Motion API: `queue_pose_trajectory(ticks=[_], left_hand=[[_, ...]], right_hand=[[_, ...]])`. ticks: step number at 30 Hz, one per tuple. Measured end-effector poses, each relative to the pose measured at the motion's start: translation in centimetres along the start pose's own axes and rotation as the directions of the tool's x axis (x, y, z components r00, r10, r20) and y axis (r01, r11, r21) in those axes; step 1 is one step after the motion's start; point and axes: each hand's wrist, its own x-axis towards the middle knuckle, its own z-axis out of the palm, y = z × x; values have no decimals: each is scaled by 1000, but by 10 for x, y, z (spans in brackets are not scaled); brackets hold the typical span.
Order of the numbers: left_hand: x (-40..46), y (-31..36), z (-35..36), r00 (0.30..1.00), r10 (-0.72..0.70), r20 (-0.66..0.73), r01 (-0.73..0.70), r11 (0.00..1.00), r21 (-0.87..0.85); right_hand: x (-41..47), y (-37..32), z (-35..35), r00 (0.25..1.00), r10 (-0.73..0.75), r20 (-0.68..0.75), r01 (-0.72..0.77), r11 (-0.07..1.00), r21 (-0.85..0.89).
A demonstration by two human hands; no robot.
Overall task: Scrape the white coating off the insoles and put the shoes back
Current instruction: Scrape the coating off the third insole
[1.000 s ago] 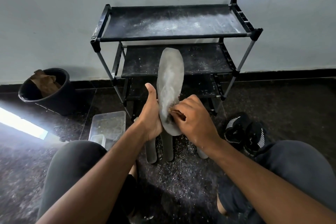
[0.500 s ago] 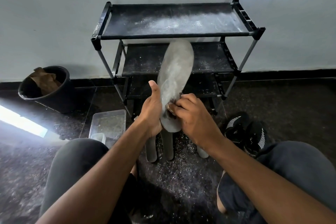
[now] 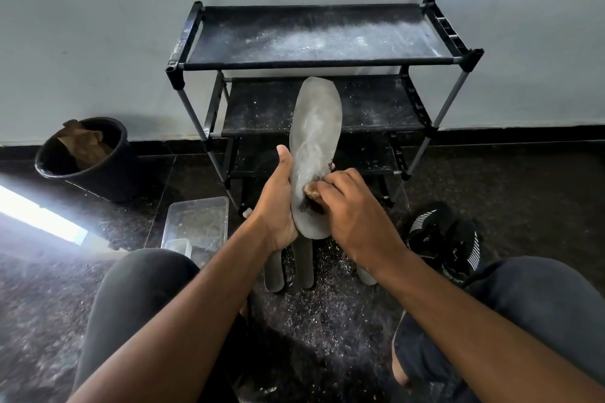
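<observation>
**Head view: insole held upright for scraping**

The left hand [image 3: 276, 206] grips the grey insole [image 3: 314, 154] by its lower edge, thumb up along the side. The right hand [image 3: 350, 206] pinches a small tan scraper [image 3: 311, 191] against it. The insole hangs in front of the shoe rack [image 3: 314, 59], long axis near vertical, the rounded far end up. It looks light and bendy, so a hold close to the scraped patch should steady it.

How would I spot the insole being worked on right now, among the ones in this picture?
Start at the black shoe rack against the wall. Directly in front of its lower shelves, a grey insole stands upright, gripped by the left hand while the right hand rubs its lower part with a small tool. Unlike the other insoles lying on the floor, it is lifted up and streaked white.
</observation>
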Motion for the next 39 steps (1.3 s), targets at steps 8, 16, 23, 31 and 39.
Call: queue_pose_trajectory(ticks=[8, 16, 23, 31, 39], left_hand=[[3, 2, -2, 997, -13, -76, 14, 1000, 16], [4, -4, 6, 999, -32, -35, 33, 999, 19], [2, 2, 7, 1000, -24, -19, 24, 1000, 5], [8, 7, 3, 998, -29, -58, 33, 997, 70], [7, -3, 10, 997, -75, 10, 75, 997, -11]], right_hand=[[-3, -19, -2, 995, -87, 56, 76, 980, 182], [5, -5, 4, 997, 43, -69, -34, 991, 130], [4, -3, 0, 999, -10, -31, 14, 988, 154], [-2, -14, -1, 999, -44, 20, 36, 952, 304], [4, -4, 0, 994, 105, -36, -92, 960, 263]])
